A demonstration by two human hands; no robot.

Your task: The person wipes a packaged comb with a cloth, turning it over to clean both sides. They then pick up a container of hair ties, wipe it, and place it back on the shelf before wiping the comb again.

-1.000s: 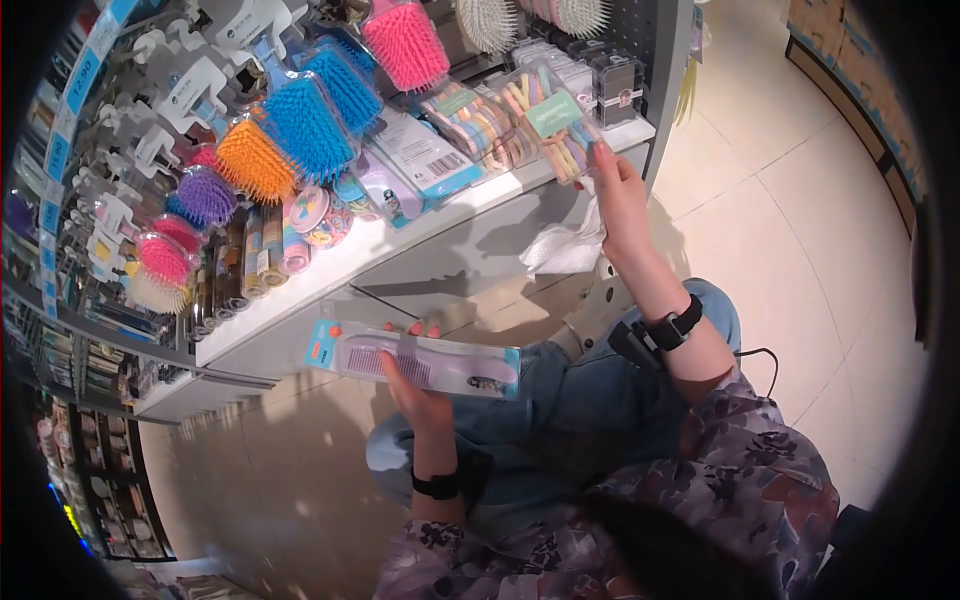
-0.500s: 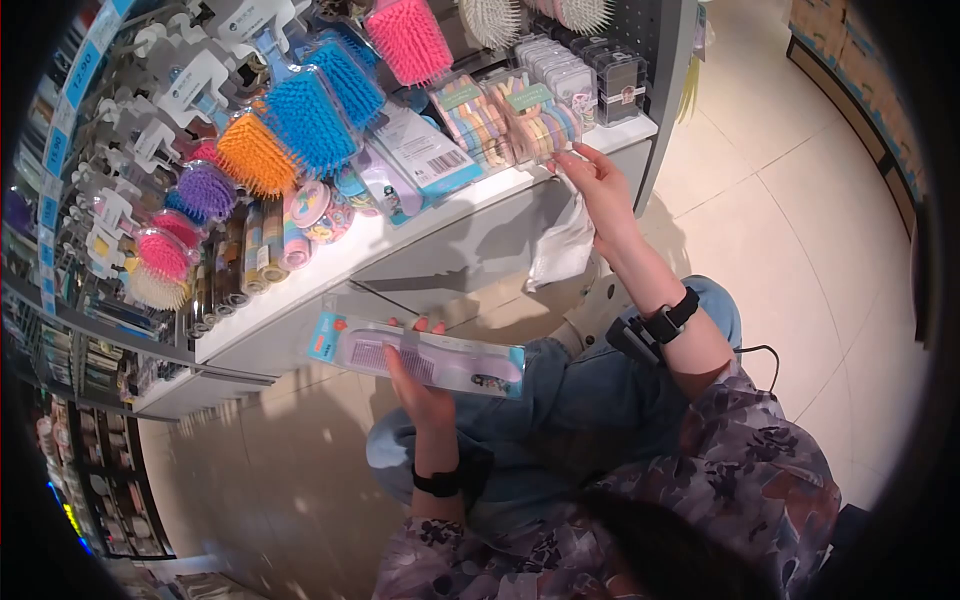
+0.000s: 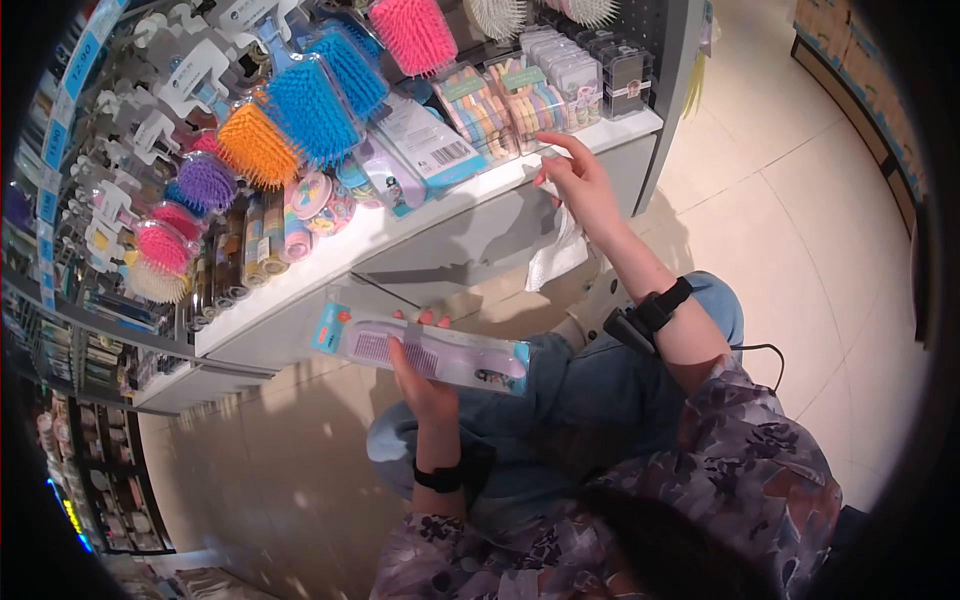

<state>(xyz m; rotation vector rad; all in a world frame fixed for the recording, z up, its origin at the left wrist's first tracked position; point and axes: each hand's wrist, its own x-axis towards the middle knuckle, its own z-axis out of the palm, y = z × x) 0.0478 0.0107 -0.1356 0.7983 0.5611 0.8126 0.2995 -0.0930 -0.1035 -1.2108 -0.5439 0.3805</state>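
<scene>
My left hand grips a packaged lilac comb, its fingers and thumb wrapped round the clear pack with a blue header. Just off the shelf edge, my right hand holds a crumpled white cloth or tissue that hangs below the fingers. Beyond that hand stand clear boxes of pastel hair ties, which it does not seem to touch. Similar packaged combs lie on the white shelf, to the left of the boxes.
Blue hairbrushes, an orange brush and a pink brush hang over the shelf. Clear cases and a black box stand at its right end. Tiled floor extends to the right.
My right hand has drawn back slightly from the hair tie boxes, with the white cloth still in it. The boxes now stand straighter. The left hand keeps the comb almost in place.
</scene>
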